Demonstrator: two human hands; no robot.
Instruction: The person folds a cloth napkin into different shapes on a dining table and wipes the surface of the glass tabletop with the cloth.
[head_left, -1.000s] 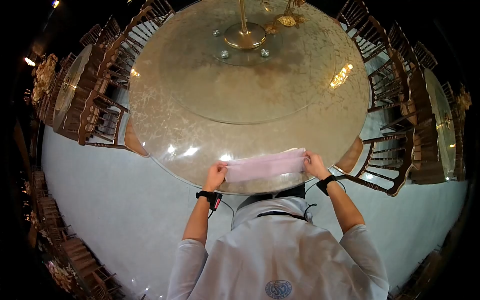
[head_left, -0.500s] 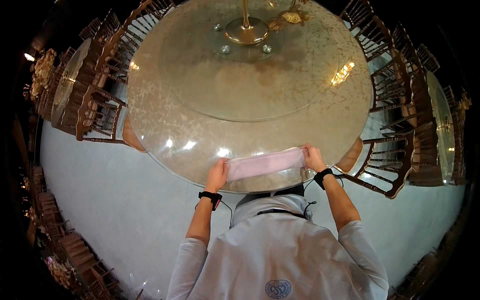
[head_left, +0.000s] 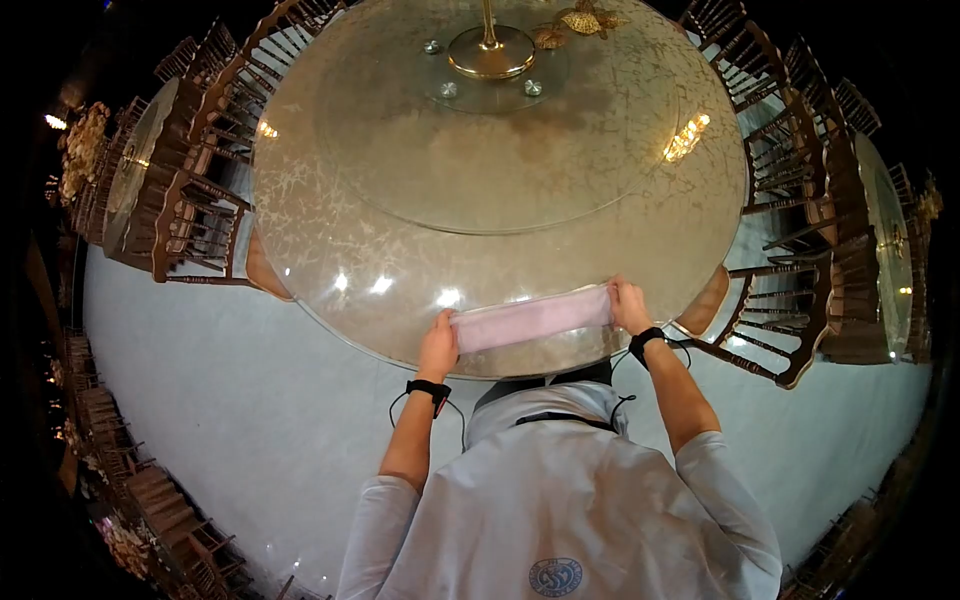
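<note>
A pale pink cloth (head_left: 533, 318), folded into a long strip, stretches between my hands over the near edge of the round table (head_left: 380, 250). My left hand (head_left: 438, 345) pinches its left end. At the other end, slightly higher in view, my right hand (head_left: 629, 305) grips the cloth with closed fingers. The strip slants up to the right; I cannot tell whether it touches the tabletop.
A round glass turntable (head_left: 440, 200) covers the table's middle, bearing a gold stand base (head_left: 490, 52) and a gold leaf ornament (head_left: 582, 18). Wooden chairs (head_left: 770, 325) flank both sides. Further round tables (head_left: 880, 240) stand left and right on the pale floor (head_left: 250, 430).
The cloth and both hands have stayed nearly in place, with the strip still held at both ends. The whole view has shifted slightly.
</note>
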